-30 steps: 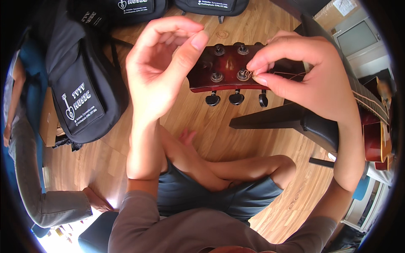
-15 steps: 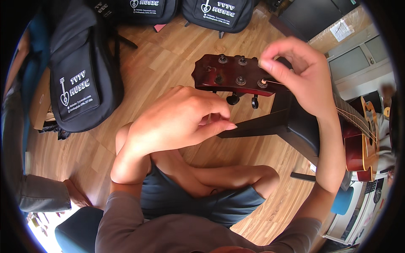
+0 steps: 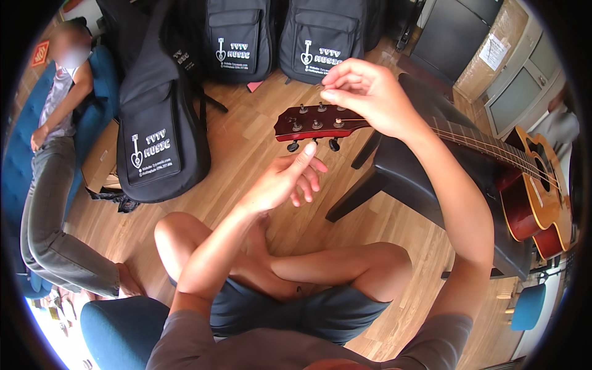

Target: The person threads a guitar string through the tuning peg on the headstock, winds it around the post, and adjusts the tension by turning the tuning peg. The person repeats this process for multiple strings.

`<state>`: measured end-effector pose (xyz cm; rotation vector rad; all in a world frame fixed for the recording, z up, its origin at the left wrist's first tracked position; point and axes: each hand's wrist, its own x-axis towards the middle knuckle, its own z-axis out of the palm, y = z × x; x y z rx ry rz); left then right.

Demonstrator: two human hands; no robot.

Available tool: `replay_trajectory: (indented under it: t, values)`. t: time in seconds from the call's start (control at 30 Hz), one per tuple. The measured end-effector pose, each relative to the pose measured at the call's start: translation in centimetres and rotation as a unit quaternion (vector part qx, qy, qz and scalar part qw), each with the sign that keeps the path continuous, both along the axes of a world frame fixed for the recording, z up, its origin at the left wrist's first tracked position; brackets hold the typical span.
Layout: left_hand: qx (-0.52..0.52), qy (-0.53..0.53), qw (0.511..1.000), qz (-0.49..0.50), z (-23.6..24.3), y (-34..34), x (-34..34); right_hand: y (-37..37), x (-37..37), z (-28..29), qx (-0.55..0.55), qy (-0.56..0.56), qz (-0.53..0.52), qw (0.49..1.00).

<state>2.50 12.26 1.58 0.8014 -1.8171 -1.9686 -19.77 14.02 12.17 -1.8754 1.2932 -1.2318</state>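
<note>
The left hand (image 3: 280, 182) hovers loosely open just below the guitar headstock (image 3: 314, 122), fingertips near its lower tuning pegs (image 3: 311, 145). Above, the right hand (image 3: 367, 92) pinches something small at the headstock's upper edge. Black gig bags (image 3: 271, 37) lean beyond on the wooden floor (image 3: 246, 132).

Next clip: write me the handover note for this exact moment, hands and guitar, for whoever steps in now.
Right hand: fingertips pinched at the upper edge of the dark red guitar headstock, by the tuning posts; what sits in the grip is too small to tell.
Left hand: open, holding nothing, fingers loosely curled just below the headstock near the black tuner knobs.
Guitar: neck lies across a black stool, body off to the right.
Done: guitar laid out and headstock within reach.
Left: the work at the posts; whether all strings are fitted cannot be seen.
</note>
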Motion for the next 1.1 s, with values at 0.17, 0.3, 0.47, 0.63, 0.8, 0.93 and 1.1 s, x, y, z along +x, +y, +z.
replay_trajectory:
  t: [0.17,0.3,0.47,0.63,0.8,0.93,1.1]
  values:
    - [0.18,0.148,0.968,0.09,-1.5,1.0,-2.6,0.2,0.1,0.2,0.009,0.007,0.031,0.999]
    - [0.256,0.239,0.93,0.11,-2.7,1.3,-3.8,0.1,-0.2,-0.1,0.032,0.027,0.03,0.999]
    - [0.228,0.246,0.934,0.125,-3.6,1.1,-4.2,0.3,0.0,-0.2,0.032,0.03,0.0,0.999]
    - [0.245,0.287,0.922,0.089,-4.5,0.5,-4.5,0.1,0.7,-0.1,0.045,0.046,-0.029,0.998]
    - [0.171,0.232,0.949,0.129,-4.6,0.6,-5.0,0.0,0.9,-0.2,0.088,0.049,-0.056,0.993]
    - [0.097,0.192,0.962,0.166,-5.6,0.3,-4.9,-0.1,1.1,0.1,0.068,0.079,-0.067,0.992]
    - [0.237,0.344,0.908,0.026,-6.7,-0.2,-4.1,-0.1,1.4,0.3,0.086,0.083,-0.072,0.99]
